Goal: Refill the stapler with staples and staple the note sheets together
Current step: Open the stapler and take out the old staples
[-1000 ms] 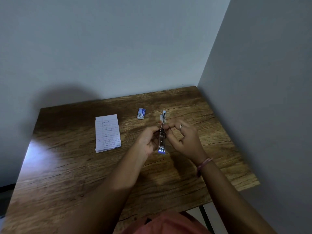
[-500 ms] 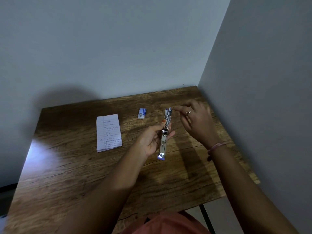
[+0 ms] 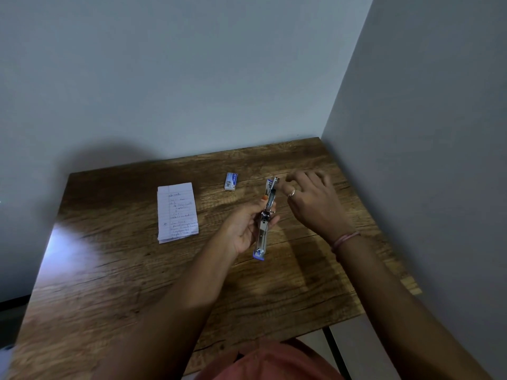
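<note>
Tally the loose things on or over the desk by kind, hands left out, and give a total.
Stapler, held open in the left hand: 1
Staple box: 1
Stack of note sheets: 1
Total: 3

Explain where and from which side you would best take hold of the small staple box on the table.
Pinch the staple box across its two long sides, coming straight down from above. It lies flat, its long axis pointing roughly away from the person, with bare table all round, so both long sides look free. The right hand is nearer; the left hand holds the stapler.
</note>
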Motion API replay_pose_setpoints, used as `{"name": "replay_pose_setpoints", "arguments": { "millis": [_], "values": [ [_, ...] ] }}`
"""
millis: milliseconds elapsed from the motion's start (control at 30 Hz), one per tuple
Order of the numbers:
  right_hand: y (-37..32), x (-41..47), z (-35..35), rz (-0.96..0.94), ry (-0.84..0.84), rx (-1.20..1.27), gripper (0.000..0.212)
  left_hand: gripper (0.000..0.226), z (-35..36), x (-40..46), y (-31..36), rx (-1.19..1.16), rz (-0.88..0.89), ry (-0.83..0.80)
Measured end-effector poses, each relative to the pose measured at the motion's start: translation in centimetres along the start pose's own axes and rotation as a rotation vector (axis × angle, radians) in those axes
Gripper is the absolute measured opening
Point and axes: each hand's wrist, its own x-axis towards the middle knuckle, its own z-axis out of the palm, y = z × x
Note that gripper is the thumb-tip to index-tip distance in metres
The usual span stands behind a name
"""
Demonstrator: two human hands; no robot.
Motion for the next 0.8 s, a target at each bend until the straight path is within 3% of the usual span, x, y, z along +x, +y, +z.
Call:
{"name": "replay_pose_setpoints", "arguments": {
  "millis": [267,400,533,700,800],
  "values": [
    [-0.9,-1.5,1.2,-0.041,0.03,0.066,0.03,0.011,-0.8,0.5,-0.2,-0.002,-0.002,0.01],
    [-1.0,-1.7,1.9,0.024,-0.015,0.161,0.036,0.012,-1.3,0.8,-0.5,0.002,-0.002,0.007],
    [-1.1,-2.3,2.7,0.391,-0.074,0.684,0.046,0.017,-1.7,1.5,-0.5,0.044,0.012,-0.011],
    [-2.7,-2.5,4.3,1.102,-0.125,1.508,0.03,0.012,-2.0,2.2,-0.7,0.195,0.114,0.002],
    [-3.8,-2.4,4.9,1.313,-0.161,1.845,0.027,0.014,-2.5,2.4,-1.0,0.254,0.191,-0.005]
  ]
}}
